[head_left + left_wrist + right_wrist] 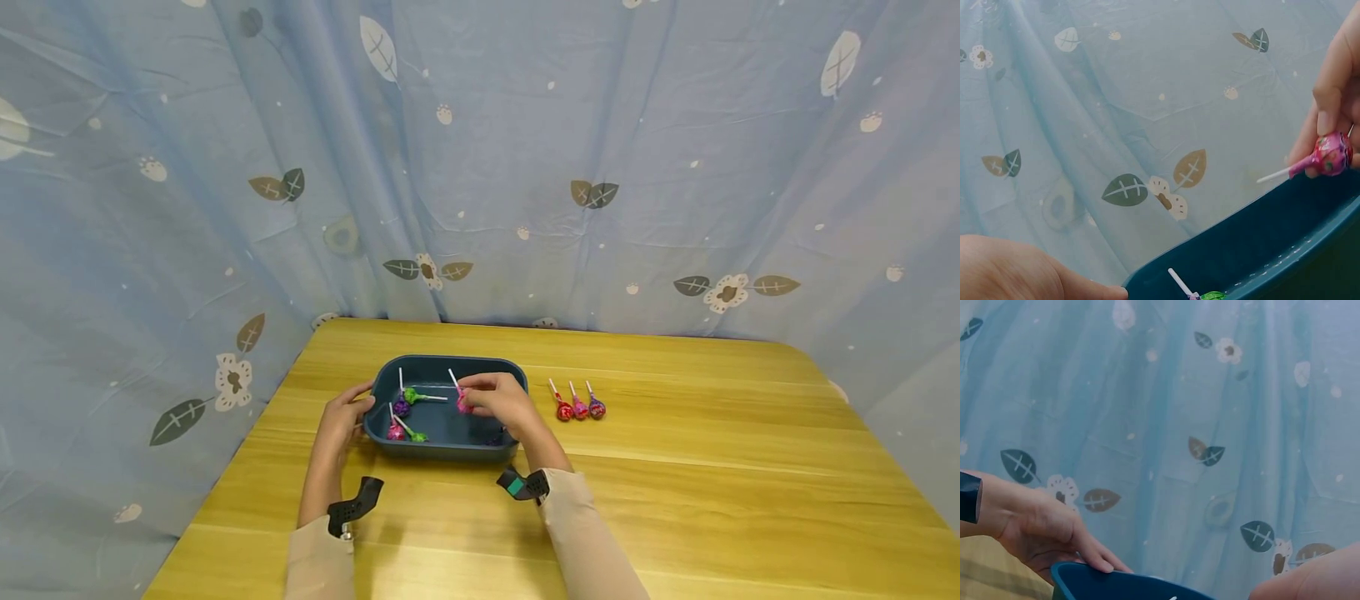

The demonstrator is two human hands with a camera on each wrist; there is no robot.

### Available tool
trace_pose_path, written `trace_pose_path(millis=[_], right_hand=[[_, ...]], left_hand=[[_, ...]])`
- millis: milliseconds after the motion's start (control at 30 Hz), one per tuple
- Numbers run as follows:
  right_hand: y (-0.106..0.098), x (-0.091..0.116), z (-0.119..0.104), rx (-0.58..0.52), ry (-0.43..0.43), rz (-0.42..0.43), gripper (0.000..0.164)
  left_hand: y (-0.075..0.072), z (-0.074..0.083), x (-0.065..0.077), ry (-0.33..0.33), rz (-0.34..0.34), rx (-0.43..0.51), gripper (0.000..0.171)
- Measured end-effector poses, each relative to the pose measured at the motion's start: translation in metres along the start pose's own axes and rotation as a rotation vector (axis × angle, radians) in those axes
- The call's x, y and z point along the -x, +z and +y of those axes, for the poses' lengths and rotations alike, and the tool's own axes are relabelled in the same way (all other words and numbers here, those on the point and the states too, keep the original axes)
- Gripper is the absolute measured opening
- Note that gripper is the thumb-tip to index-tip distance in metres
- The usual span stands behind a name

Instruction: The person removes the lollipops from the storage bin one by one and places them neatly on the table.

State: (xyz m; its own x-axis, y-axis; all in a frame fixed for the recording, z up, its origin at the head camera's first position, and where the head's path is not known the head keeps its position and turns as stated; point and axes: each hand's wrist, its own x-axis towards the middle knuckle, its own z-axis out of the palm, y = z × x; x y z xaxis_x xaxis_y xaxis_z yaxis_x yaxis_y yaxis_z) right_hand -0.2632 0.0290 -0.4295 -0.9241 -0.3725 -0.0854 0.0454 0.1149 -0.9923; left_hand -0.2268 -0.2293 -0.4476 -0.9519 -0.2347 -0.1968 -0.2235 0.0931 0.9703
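One pink lollipop (461,406) partly behind right-hand fingers (480,382)

Our left arm (318,487) and right arm (592,533) extend forward, both slanting inward. Our left hand (345,414) is in a grip, thumb apart from the fingers. Our right hand (506,402) angles leftward, thumb and fingers in a pinch; left wrist view shows that thumb pointing down. Hands apart, roughly level in head view.
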Motion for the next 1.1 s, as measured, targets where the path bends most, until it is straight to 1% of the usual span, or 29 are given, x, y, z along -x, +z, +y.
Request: trace_pose_path(millis=[167,433,633,700,933,1100], right_hand=[[-0.006,0.004,-0.001,-0.019,-0.008,0.038,0.030],[-0.020,0.010,0.000,-0.052,-0.023,0.065,0.031],[-0.030,0.014,0.000,-0.052,-0.005,0.085,0.029],[-0.032,0.016,0.000,-0.052,-0.004,0.082,0.029],[-0.038,0.021,-0.002,-0.062,-0.042,0.083,0.030],[-0.044,0.025,-0.002,-0.063,-0.035,0.104,0.031]], left_hand=[[0.000,0.000,0.000,0.003,-0.004,0.005,0.042],[-0.001,0.000,0.003,-0.005,-0.002,0.004,0.042],[0.000,0.000,0.003,-0.012,-0.009,0.013,0.043],[0.000,0.000,0.003,-0.005,-0.013,0.016,0.043],[-0.001,-0.001,0.002,0.024,-0.020,0.023,0.042],[-0.001,-0.001,0.002,0.027,-0.021,0.019,0.042]])
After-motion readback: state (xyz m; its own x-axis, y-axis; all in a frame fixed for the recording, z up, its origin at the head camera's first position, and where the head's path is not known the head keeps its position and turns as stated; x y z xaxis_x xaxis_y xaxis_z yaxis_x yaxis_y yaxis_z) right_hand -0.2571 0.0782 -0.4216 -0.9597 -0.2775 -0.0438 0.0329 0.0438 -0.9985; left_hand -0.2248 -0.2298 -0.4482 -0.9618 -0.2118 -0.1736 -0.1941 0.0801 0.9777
